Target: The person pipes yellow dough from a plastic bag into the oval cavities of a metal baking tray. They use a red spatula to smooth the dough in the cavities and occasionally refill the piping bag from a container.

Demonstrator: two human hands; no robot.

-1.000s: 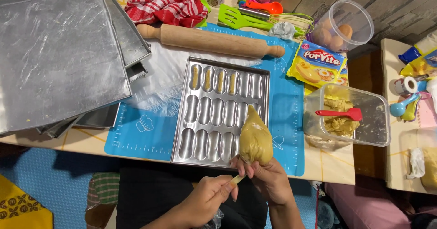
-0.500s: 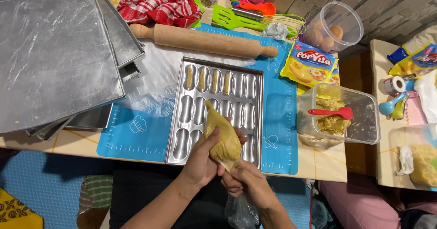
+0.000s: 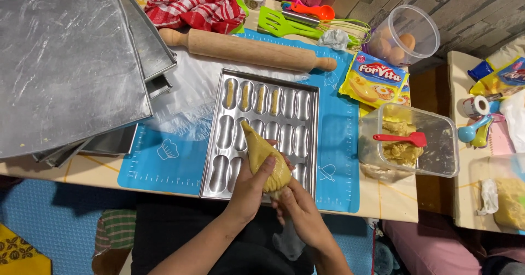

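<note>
Piping bag (image 3: pixel 262 157) yellow-tan; mould tray (image 3: pixel 262 130) silver; mat (image 3: pixel 339 143) blue; cloth (image 3: pixel 191 4) red-white checked; spatula (image 3: pixel 402 139) red.

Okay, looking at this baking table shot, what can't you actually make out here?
All in the head view:
- Piping bag: its wide end is covered by the left hand and right hand.
- Mould tray: the near cavities sit behind the bag and hands.
- Stacked baking pans: cut off by the left and top edges.
- Clear tub: its cloudy walls blur the dough inside.
</note>
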